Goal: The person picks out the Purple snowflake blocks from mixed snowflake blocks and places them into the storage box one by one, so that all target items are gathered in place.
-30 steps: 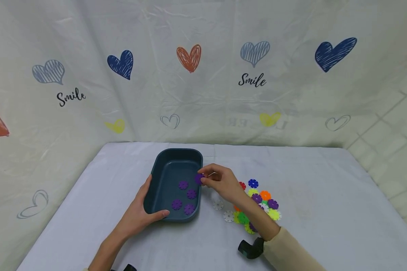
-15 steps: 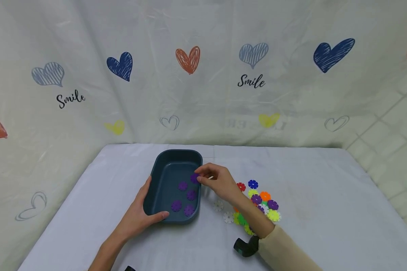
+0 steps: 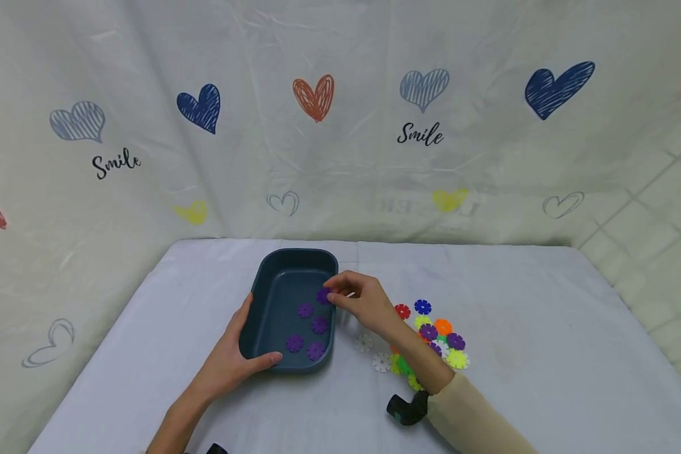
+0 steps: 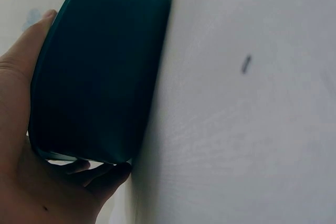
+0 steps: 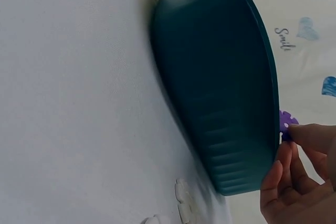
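Observation:
A dark teal tray (image 3: 280, 290) stands on the white-covered table, with several purple snowflake discs (image 3: 294, 343) lying inside it. My left hand (image 3: 229, 362) grips its near left corner, thumb over the front rim and fingers along the left side. Thumb and fingertips of my right hand (image 3: 369, 306) pinch another purple snowflake disc (image 3: 323, 296) over the tray's right rim. In the right wrist view that disc (image 5: 286, 123) shows just above the rim, with the other fingers beside the tray's outer wall.
Right of the tray lies a loose pile of snowflake discs (image 3: 443, 326) in several colours, partly hidden by my right forearm. Two white discs (image 3: 382, 362) lie on the pile's left side. A heart-printed curtain (image 3: 346, 157) hangs behind the table.
My right hand has moved slightly left, carrying the purple snowflake disc from the tray's right rim to just inside it. The left hand keeps its grip on the tray.

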A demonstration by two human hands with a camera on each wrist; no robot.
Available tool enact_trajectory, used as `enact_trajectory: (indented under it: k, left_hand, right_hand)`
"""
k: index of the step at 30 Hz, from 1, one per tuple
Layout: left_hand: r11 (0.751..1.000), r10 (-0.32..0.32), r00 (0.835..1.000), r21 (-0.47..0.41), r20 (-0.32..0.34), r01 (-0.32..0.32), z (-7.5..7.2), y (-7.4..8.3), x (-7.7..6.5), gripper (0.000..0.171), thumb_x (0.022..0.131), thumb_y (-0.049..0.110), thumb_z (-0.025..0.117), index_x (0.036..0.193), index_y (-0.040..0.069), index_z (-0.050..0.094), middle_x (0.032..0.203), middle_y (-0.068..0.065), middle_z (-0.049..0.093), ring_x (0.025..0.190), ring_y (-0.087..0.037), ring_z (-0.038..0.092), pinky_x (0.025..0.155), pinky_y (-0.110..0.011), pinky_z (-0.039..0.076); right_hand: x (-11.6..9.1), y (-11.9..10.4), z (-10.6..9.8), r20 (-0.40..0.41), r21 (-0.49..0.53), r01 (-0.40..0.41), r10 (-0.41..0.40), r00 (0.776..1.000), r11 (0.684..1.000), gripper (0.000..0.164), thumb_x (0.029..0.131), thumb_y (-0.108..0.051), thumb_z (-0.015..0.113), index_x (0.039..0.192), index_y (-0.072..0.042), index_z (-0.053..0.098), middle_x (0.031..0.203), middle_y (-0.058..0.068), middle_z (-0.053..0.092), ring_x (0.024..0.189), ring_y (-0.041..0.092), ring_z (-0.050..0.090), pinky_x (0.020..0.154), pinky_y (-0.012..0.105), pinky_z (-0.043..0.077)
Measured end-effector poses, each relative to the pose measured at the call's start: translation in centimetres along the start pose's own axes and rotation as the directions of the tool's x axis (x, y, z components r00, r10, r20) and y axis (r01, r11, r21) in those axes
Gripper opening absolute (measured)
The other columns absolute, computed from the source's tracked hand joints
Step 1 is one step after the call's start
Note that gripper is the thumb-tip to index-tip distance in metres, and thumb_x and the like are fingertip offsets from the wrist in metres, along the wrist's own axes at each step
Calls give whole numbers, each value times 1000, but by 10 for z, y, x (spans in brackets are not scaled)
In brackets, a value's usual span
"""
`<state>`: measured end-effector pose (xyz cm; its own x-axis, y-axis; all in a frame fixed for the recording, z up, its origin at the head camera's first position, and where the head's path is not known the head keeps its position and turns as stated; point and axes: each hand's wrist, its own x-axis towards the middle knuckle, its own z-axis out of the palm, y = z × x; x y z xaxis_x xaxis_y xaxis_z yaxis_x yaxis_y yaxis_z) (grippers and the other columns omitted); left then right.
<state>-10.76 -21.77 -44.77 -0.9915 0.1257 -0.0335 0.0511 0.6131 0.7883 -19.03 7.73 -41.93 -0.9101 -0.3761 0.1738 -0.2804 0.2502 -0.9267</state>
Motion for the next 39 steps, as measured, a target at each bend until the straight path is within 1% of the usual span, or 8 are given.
enact_trajectory:
  k: [9, 17, 19, 24, 26, 29, 31, 39]
  left_hand:
    - [1000, -8, 1000, -8, 6, 8, 0, 0, 0, 123, 83, 45, 86, 168, 35, -2, 178, -10, 5, 161, -43, 15, 120, -74, 25]
    - [1000, 3, 1000, -3, -1, -3, 0, 1, 1, 123, 82, 45, 86, 168, 35, -2, 178, -11, 6, 161, -44, 15, 119, -74, 26]
    - [1000, 5, 1000, -3, -1, -5, 0, 1, 0, 123, 82, 44, 86, 168, 35, -2, 178, -11, 6, 161, -44, 15, 119, -74, 26]
    - [1000, 1, 1000, -3, -3, -1, 0, 1, 0, 123, 82, 43, 86, 168, 34, -1, 178, -11, 6, 161, -44, 15, 119, -74, 26]
    - [1000, 4, 1000, -2, -5, -4, 0, 1, 0, 123, 82, 43, 86, 168, 34, -1, 178, -11, 6, 161, -44, 15, 119, -74, 26]
    - [1000, 15, 1000, -2, -9, -15, 0, 1, 0, 123, 82, 42, 86, 169, 33, -1, 178, -11, 7, 161, -45, 16, 119, -74, 27]
    - [1000, 22, 1000, -2, -10, -22, 0, 1, 0, 124, 82, 41, 87, 169, 33, -1, 178, -11, 7, 161, -45, 16, 119, -74, 27]
    - [1000, 22, 1000, 6, -8, -22, 0, 0, 1, 125, 81, 44, 87, 169, 34, -1, 177, -11, 6, 161, -46, 16, 118, -75, 27]
  right_hand:
    - [6, 0, 1, 1, -10, -36, 36, 999, 999, 17, 98, -12, 73, 114, -14, 77, 106, 8, 77, 90, 19, 65, 76, 22, 55]
    - [11, 0, 3, -14, -23, -71, 71, 997, 997, 17, 97, -13, 74, 113, -17, 77, 104, 6, 74, 83, 19, 62, 71, 22, 52]
    - [11, 1, 4, -12, -25, -69, 69, 998, 997, 20, 97, -12, 74, 116, -14, 76, 106, 7, 73, 82, 19, 62, 71, 22, 52]
    - [11, 3, 3, -8, 15, -76, 77, 997, 997, 28, 98, -11, 72, 126, -9, 70, 113, 9, 73, 85, 24, 67, 74, 23, 53]
    - [10, 3, 2, -13, 30, -79, 80, 997, 996, 28, 98, -11, 72, 126, -11, 70, 114, 10, 73, 86, 23, 68, 75, 24, 54]
    - [8, 5, 0, -24, 33, -68, 69, 997, 997, 28, 98, -13, 73, 126, -11, 71, 116, 10, 72, 84, 18, 68, 74, 25, 54]
    - [6, 6, -2, -28, 29, -57, 58, 998, 998, 27, 98, -14, 73, 125, -11, 71, 117, 10, 72, 85, 17, 68, 74, 25, 54]
    - [-1, 6, -11, -31, 50, -6, 7, 999, 999, 28, 99, -14, 72, 125, -4, 70, 119, 16, 71, 91, 24, 72, 79, 25, 58]
